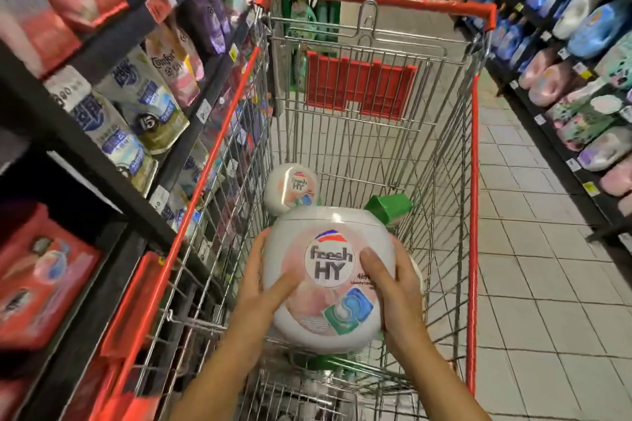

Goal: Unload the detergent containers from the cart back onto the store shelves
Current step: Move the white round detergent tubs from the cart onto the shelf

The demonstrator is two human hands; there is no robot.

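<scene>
A detergent tub (328, 280) is being gripped at its sides by the left hand (263, 280) and right hand (393, 284), over the cart (473, 181).

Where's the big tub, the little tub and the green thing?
big tub (330, 261): head view, its round label.
little tub (290, 189): head view, its front label.
green thing (388, 207): head view, its top face.
</scene>
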